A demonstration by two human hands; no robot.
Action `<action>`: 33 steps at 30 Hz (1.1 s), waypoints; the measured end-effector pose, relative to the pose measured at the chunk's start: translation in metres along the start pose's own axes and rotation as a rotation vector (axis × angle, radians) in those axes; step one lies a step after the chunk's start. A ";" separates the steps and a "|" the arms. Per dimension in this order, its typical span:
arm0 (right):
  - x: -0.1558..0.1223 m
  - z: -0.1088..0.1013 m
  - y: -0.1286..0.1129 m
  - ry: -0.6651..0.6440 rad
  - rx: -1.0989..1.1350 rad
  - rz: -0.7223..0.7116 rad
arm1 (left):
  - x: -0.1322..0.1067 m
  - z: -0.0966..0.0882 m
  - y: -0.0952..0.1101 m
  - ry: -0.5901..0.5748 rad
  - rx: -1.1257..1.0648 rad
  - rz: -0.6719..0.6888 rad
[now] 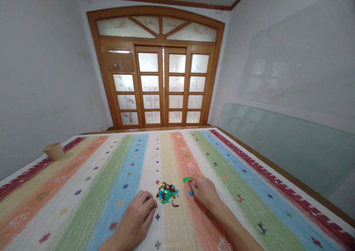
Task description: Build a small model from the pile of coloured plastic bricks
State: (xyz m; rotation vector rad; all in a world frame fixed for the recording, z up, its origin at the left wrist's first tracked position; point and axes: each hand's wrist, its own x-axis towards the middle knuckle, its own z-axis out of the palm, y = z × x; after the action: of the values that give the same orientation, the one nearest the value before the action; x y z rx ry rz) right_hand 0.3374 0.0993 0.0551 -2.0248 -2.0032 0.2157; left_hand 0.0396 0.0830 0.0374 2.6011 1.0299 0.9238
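Note:
A small heap of mixed coloured toy bricks [166, 193] lies on the striped tablecloth between my hands. Just left of it my left hand [138, 216] rests on the cloth, closed, its fingers curled and their undersides hidden. On the other side my right hand [204, 192] is closed in a pinch, thumb and forefinger together. Whatever sits between those fingertips is too small to name. Green bricks [186, 179] lie right at the pinching fingertips, and a blue brick [190, 193] is beside the thumb side. A brown brick [175, 206] lies loose below the heap.
The striped tablecloth [105, 184] covers the table. A tan paper cup [53, 152] stands near its left edge. Beyond the far edge are wooden doors with glass panes [163, 84]. A pale glass panel [288, 143] leans along the right wall.

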 end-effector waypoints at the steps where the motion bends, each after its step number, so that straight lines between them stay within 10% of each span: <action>1: 0.000 0.000 0.000 -0.001 -0.001 -0.002 | 0.000 0.000 0.000 -0.002 -0.001 -0.002; 33: -0.020 0.005 -0.030 -0.072 0.167 -0.269 | -0.002 0.002 -0.002 -0.039 0.011 -0.017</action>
State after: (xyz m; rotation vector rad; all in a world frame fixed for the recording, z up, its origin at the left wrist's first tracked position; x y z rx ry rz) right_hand 0.3066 0.0800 0.0577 -1.6497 -2.1933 0.3879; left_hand 0.0384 0.0838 0.0343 2.6045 1.0479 0.8625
